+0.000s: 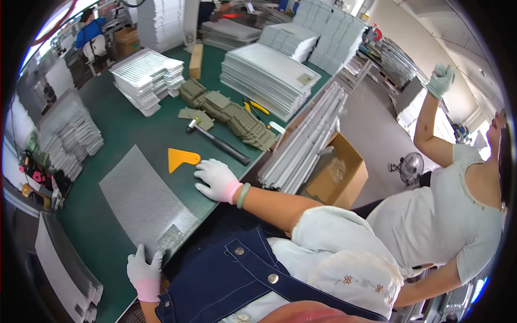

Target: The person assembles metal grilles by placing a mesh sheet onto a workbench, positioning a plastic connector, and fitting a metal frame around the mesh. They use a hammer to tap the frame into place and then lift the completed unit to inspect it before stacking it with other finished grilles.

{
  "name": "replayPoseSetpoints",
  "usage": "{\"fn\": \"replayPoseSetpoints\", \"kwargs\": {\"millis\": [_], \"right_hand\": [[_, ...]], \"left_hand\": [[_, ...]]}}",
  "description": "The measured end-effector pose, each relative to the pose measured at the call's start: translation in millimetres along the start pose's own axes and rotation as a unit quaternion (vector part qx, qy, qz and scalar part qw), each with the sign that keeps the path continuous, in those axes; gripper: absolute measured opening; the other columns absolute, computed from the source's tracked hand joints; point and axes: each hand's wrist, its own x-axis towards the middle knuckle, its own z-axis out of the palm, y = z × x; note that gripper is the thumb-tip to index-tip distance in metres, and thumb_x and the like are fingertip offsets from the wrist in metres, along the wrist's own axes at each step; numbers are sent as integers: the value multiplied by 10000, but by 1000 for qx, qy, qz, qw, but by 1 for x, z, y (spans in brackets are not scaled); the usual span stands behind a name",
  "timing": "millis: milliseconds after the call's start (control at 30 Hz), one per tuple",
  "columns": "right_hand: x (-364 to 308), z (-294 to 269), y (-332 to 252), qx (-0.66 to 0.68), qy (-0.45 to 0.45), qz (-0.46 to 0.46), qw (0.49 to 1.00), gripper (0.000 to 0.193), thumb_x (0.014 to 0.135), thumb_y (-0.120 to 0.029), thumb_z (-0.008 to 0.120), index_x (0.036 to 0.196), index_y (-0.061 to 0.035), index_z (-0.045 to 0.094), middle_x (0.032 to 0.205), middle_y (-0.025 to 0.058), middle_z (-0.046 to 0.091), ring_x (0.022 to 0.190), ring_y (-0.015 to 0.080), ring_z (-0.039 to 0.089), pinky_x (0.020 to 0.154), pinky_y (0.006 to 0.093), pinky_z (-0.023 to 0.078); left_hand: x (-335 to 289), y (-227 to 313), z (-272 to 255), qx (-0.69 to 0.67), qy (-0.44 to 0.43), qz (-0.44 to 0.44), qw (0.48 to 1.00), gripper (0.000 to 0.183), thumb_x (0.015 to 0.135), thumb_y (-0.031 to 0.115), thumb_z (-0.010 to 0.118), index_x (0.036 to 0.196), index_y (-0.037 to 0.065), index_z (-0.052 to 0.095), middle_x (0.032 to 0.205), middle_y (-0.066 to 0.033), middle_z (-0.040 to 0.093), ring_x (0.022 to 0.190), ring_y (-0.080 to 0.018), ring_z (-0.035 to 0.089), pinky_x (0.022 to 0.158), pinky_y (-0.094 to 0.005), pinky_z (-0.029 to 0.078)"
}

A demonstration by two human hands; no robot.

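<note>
A grey, finely patterned mesh sheet lies flat on the green table, with a small pale patterned square on its near corner. My left hand, in a white glove with a pink cuff, is at the sheet's near edge, thumb and forefinger apart. Fingers spread, my right hand rests on the table right of the sheet. Its fingertips are by the handle of a yellow scraper; whether they touch it I cannot tell. Beyond lies a hammer with a black handle.
Olive-green pads lie in a row behind the hammer, beside yellow-handled pliers. Stacked panels and ridged sheets stand farther back. Metal strips and a cardboard box flank the table's right edge. A co-worker stands at right, one gloved hand raised.
</note>
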Motion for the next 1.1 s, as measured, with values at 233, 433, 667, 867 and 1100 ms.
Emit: {"fn": "replayPoseSetpoints", "kwargs": {"millis": [233,433,667,867,1100], "right_hand": [[6,-9,-10,-8,-24,-7,1000,291,803,-284,660,931,-22,671,1002,134,621,994,322,571,894,416,449],[6,-10,-8,25,-56,-49,997,490,824,-346,658,1180,-15,598,1200,168,603,1114,336,548,983,422,418],[12,5,-21,-30,-196,-194,961,480,888,-407,593,1284,-134,595,1348,86,540,1296,265,435,1086,468,317],[11,4,-18,-21,-198,-189,961,462,885,-408,595,1267,-148,617,1362,79,536,1306,267,426,1088,468,317],[26,2,-30,6,-191,-213,958,392,818,-374,642,1116,-120,652,1211,106,564,1193,289,462,1011,464,351]], "left_hand": [[59,-31,10,71,82,222,969,690,801,397,675,1367,51,486,1426,-278,412,1329,-485,345,1124,-574,240],[86,-27,43,79,52,200,975,693,854,405,615,1427,59,437,1465,-266,397,1360,-471,332,1153,-573,199],[91,-28,47,96,52,204,973,631,872,359,585,1415,66,456,1453,-258,417,1358,-455,346,1147,-566,215],[100,-34,55,87,97,234,963,556,876,303,544,1375,61,500,1400,-264,463,1299,-469,397,1109,-573,265],[90,-35,36,38,56,216,974,530,864,280,589,1340,55,527,1393,-269,455,1305,-468,387,1112,-565,277]]}}
